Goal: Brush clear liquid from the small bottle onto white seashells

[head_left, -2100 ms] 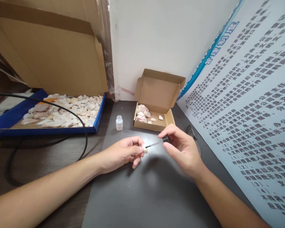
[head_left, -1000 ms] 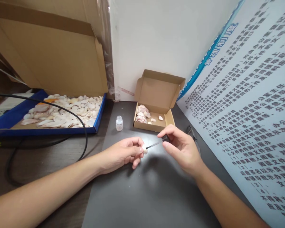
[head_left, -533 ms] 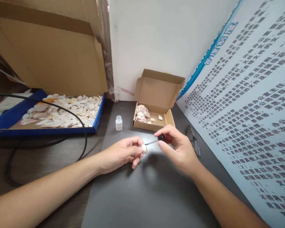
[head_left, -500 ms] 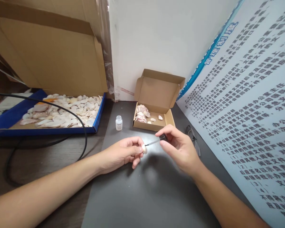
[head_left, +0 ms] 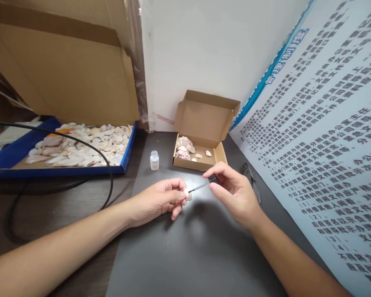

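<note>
My left hand [head_left: 159,200] rests on the dark mat and pinches a small pale shell [head_left: 188,195] between thumb and fingertips. My right hand [head_left: 235,192] pinches the black cap of a thin brush [head_left: 200,186], whose tip touches the shell. A small open bottle [head_left: 154,160] with a white label stands on the mat just beyond my left hand. Behind it sits a small open cardboard box [head_left: 218,155] holding several shells.
A blue tray [head_left: 127,153] with several white shells lies at the back left under a large cardboard box [head_left: 64,70]. A black cable [head_left: 109,165] loops across the table's left side. A printed poster [head_left: 321,136] leans along the right. Glasses [head_left: 252,181] lie beside it.
My right hand has shifted slightly left and back with the brush against the shell. My left hand has stayed in place with the shell.
</note>
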`<state>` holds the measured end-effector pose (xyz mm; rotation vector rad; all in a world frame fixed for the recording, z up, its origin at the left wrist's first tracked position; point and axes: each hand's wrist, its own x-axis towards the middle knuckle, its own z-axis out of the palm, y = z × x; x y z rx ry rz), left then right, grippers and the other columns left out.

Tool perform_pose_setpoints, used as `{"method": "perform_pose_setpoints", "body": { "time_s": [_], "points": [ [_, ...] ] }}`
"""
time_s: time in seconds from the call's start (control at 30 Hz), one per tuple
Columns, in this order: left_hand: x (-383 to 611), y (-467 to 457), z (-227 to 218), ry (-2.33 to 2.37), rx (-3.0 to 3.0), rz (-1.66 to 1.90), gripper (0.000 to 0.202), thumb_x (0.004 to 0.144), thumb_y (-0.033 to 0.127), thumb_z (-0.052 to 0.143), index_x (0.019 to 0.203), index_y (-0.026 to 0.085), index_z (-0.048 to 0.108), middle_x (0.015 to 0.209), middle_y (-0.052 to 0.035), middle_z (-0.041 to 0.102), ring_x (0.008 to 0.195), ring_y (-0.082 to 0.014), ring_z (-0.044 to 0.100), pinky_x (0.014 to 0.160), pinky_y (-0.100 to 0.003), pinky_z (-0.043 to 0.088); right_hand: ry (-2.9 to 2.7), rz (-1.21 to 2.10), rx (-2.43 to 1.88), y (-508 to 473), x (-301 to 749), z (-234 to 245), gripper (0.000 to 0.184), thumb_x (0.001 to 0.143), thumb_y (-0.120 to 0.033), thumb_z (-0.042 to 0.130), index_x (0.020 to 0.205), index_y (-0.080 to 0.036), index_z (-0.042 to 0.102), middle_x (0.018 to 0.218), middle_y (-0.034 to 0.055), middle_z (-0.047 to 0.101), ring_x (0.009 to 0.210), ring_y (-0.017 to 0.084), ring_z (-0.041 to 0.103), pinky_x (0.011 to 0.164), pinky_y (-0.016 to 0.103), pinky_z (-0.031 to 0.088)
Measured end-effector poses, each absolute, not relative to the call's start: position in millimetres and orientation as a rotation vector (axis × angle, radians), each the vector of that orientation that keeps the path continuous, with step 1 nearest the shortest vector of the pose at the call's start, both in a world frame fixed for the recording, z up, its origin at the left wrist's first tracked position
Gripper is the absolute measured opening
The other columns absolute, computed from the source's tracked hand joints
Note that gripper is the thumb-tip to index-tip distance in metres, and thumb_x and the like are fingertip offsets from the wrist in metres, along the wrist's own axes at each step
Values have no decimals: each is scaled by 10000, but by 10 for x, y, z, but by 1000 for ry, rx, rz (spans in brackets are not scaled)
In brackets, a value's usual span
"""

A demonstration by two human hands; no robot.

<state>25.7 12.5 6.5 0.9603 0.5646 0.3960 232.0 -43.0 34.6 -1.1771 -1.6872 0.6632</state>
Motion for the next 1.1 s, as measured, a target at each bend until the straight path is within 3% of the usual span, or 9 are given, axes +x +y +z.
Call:
{"method": "perform_pose_setpoints", "body": {
  "time_s": [0.3, 0.47, 0.6, 0.87, 1.1],
  "points": [
    [258, 120, 75, 576, 951, 402, 264, 756, 291, 760, 830, 165, 540, 676, 35, 587, 516, -68, 520, 537, -198, 424, -1661, 728, -1133, -425, 2326, 356, 138, 846, -171, 576, 936, -252, 641, 811, -2, 528, 691, 164, 494, 617, 303, 422],
    [260, 122, 68, 559, 961, 404, 244, 769, 289, 747, 826, 160, 547, 683, 34, 586, 517, -66, 518, 535, -197, 427, -1710, 609, -1225, -429, 2316, 355, 154, 817, -126, 606, 921, -232, 651, 808, -2, 507, 661, 148, 467, 607, 298, 400],
    [262, 119, 75, 563, 954, 403, 242, 774, 282, 741, 831, 164, 538, 690, 35, 585, 522, -66, 520, 532, -192, 427, -1668, 786, -1093, -428, 2329, 354, 149, 849, -150, 577, 943, -248, 638, 837, 3, 525, 709, 158, 485, 632, 297, 413],
    [255, 127, 79, 570, 962, 401, 234, 770, 274, 735, 827, 164, 537, 682, 34, 582, 519, -67, 517, 532, -192, 426, -1663, 796, -1077, -438, 2323, 342, 155, 850, -146, 576, 944, -253, 635, 843, -1, 527, 715, 156, 488, 633, 297, 408],
    [255, 123, 78, 565, 963, 401, 225, 775, 276, 734, 829, 160, 548, 686, 33, 587, 519, -64, 515, 540, -192, 435, -1717, 641, -1176, -435, 2322, 356, 160, 824, -125, 598, 933, -233, 646, 818, -6, 513, 665, 141, 471, 607, 293, 399]
  ]
}}
